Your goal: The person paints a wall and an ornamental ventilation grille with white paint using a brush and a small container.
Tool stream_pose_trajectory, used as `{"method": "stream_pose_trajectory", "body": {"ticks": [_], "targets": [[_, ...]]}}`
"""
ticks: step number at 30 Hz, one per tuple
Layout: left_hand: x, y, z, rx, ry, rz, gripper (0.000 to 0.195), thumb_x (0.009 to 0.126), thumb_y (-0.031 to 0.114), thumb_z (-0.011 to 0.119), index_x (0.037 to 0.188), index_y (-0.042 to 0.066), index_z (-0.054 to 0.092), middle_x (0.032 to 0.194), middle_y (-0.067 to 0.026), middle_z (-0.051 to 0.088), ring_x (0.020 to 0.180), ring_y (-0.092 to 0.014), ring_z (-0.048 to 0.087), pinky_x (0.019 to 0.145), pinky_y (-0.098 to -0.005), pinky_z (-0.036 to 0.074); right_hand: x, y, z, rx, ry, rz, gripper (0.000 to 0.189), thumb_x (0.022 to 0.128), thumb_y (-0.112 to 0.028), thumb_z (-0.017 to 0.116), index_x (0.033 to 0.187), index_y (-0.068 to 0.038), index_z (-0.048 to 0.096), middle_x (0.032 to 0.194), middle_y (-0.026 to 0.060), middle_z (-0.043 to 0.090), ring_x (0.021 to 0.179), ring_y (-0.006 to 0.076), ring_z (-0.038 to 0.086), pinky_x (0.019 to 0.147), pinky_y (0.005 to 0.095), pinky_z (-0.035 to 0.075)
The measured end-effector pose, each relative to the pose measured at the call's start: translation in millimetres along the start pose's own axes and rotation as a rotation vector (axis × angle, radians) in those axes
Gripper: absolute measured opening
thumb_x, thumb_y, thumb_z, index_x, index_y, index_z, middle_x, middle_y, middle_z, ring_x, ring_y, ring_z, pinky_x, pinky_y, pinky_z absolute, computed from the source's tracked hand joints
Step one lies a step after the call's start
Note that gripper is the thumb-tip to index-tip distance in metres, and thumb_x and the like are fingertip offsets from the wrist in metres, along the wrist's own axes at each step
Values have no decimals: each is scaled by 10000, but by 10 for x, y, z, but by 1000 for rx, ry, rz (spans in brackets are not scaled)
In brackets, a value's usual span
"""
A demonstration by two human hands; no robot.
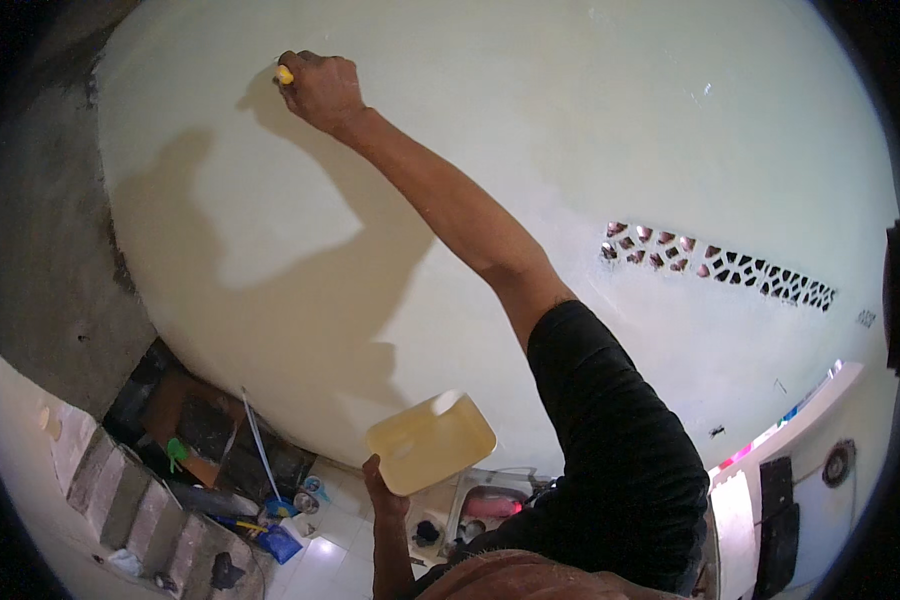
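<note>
At the upper left, my right hand (322, 88) is closed around a tool with a yellow handle end (284, 74), held against or very near the pale painted wall (450, 180). The working end of that tool is hidden behind my fingers. My left hand (385, 487) grips the lower left edge of a pale yellow rectangular plastic container (442, 450). Its open side faces up towards me, with a yellowish interior and a white patch at the far rim. Whether liquid lies inside, I cannot tell. The shadow of my arm falls across the wall.
A patterned vent-block strip (720, 266) is set in the wall at right. Below stand a metal sink (487, 487) holding a pink item, and a blue dustpan (277, 541). Steps (131, 502) descend at lower left. Bare grey concrete (45, 210) borders the painted wall.
</note>
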State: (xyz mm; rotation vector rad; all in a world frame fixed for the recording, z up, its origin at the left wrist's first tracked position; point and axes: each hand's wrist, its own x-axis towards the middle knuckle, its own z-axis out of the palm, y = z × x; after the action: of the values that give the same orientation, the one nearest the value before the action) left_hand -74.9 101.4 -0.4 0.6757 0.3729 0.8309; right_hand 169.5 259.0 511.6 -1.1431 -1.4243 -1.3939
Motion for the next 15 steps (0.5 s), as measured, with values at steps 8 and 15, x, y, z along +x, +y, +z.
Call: {"method": "stream_pose_trajectory", "body": {"ticks": [8,15], "targets": [[-13,101,311,-209,18,-152,404,925,387,493,1140,57,586,1024,-60,667,892,-171,666,721,-295,564,-642,933,-2205,-381,457,226,166,740,-162,761,887,-146,685,778,40,690,670,238,675,601,328,530],[1,-66,161,-83,-16,-67,357,937,366,461,1035,58,612,930,-29,660,816,-132,660,694,-291,559,-470,842,-1639,-472,393,8,203,706,-50,694,884,-146,677,847,34,691,697,232,665,583,330,514]]}}
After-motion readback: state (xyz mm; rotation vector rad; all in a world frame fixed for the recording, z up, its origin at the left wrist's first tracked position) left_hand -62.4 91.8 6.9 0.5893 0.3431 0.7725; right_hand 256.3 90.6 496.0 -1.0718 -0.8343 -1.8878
